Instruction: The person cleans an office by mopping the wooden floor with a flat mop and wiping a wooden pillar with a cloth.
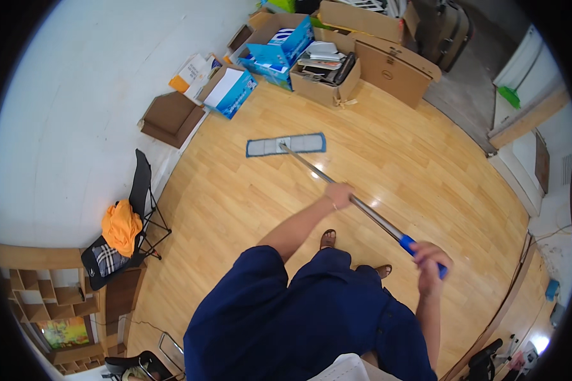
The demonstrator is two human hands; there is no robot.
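I hold a flat mop with both hands. Its grey pad with blue edging (286,145) lies flat on the wooden floor (235,203) ahead of me. The metal pole (311,169) slants back to me. My left hand (339,194) grips the pole at mid-length. My right hand (431,259) is closed around the blue grip (407,243) at the pole's top end. My sandalled feet (328,239) show below the pole.
Several cardboard boxes (388,63) and blue boxes (276,47) stand along the far wall. A brown flat box (170,117) lies by the left wall. A folding chair (136,209) with an orange cloth (121,227) stands at the left, beside wooden shelves (51,298).
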